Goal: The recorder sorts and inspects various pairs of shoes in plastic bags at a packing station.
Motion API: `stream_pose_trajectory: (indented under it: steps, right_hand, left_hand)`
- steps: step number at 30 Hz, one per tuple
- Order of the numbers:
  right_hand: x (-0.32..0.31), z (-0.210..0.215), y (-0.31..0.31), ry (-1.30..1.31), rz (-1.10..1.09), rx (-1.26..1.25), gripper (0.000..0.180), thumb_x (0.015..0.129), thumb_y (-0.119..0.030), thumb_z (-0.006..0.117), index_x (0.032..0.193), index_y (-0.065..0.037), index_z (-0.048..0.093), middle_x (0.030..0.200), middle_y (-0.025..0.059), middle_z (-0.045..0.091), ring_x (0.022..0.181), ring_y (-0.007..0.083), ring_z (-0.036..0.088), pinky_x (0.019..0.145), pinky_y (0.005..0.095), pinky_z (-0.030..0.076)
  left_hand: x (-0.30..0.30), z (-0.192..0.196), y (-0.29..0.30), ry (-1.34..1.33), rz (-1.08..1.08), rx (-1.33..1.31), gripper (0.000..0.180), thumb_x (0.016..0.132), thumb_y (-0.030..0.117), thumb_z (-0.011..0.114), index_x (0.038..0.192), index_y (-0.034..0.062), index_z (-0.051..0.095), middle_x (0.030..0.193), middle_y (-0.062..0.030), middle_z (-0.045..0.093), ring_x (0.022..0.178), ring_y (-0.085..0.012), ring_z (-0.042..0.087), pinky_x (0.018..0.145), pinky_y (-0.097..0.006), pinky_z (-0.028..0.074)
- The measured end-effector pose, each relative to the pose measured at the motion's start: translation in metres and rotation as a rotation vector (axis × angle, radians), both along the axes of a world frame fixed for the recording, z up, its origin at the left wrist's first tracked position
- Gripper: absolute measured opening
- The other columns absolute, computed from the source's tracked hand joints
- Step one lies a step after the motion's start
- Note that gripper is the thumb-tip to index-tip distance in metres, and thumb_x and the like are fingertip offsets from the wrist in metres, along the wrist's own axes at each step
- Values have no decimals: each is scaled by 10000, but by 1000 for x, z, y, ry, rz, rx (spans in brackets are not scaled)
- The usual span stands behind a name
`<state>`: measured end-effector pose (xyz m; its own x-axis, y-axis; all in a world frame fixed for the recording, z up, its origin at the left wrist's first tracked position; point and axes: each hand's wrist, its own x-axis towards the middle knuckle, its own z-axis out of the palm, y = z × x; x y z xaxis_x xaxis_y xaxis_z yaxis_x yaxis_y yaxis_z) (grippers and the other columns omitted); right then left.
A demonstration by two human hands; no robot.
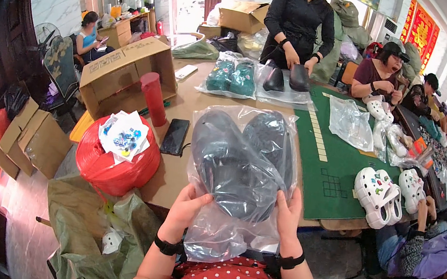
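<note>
A clear plastic bag (222, 232) with a pair of black clogs (240, 164) inside fills the middle of the view, above the table's near edge. Its open-looking lower end hangs down towards me. My left hand (187, 206) grips the bag's left side, thumb on top. On the right side my right hand (289, 208) holds it too, thumb over the plastic. The fingers underneath are hidden. Left of the bag lies a black phone (175, 136). Beyond it on the table are bagged green clogs (231, 76).
A cardboard box (130, 72), a red cylinder (154, 98) and a big red twine roll (117, 162) stand at left. Across the table a co-worker handles black clogs (299, 77). White clogs (376, 196) sit on the green mat (335, 155) at right, near other seated people.
</note>
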<state>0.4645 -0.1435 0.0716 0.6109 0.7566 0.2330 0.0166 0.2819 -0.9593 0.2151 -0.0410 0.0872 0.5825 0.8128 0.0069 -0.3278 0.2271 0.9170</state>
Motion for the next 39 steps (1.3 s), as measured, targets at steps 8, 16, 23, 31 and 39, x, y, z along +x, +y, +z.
stream_pose_trajectory:
  steps: [8, 16, 23, 31, 39]
  right_hand:
    - [-1, -24, 0, 3, 51, 39, 353, 928, -71, 606, 1242, 23, 475, 1171, 92, 572, 1081, 152, 536, 920, 292, 430]
    - [0, -29, 5, -98, 10, 13, 296, 928, -77, 602, 1184, 14, 483, 1087, 74, 558, 1008, 157, 531, 880, 300, 442]
    - [-6, -30, 0, -180, -66, -39, 342, 936, -86, 590, 1239, 21, 474, 1079, 88, 587, 952, 146, 557, 812, 287, 473]
    - [-8, 14, -20, 75, 123, -15, 458, 866, -4, 625, 1301, 25, 485, 1152, 57, 598, 1023, 140, 575, 902, 283, 455]
    - [-16, 28, -30, 119, 267, 18, 451, 807, 32, 683, 1229, 18, 523, 1120, 72, 617, 1034, 158, 583, 915, 294, 457]
  left_hand:
    - [3, -11, -4, 44, 35, 98, 381, 842, -31, 579, 1220, 24, 586, 1095, -6, 636, 989, -113, 582, 882, -277, 456]
    - [6, -10, -3, 46, 79, 134, 338, 836, -47, 560, 1165, 18, 608, 1062, 2, 643, 961, -108, 582, 862, -271, 457]
    - [0, -20, -13, 142, 108, 216, 296, 825, -45, 594, 1112, 22, 625, 996, 5, 648, 924, -101, 583, 848, -275, 463]
    - [3, -16, -11, 65, 112, 241, 317, 842, -47, 555, 1144, 5, 633, 1068, -15, 660, 998, -120, 591, 905, -283, 456]
    - [-4, -23, -7, -17, 85, 139, 463, 828, -83, 497, 1280, 0, 553, 1202, -51, 629, 1122, -155, 578, 972, -301, 438]
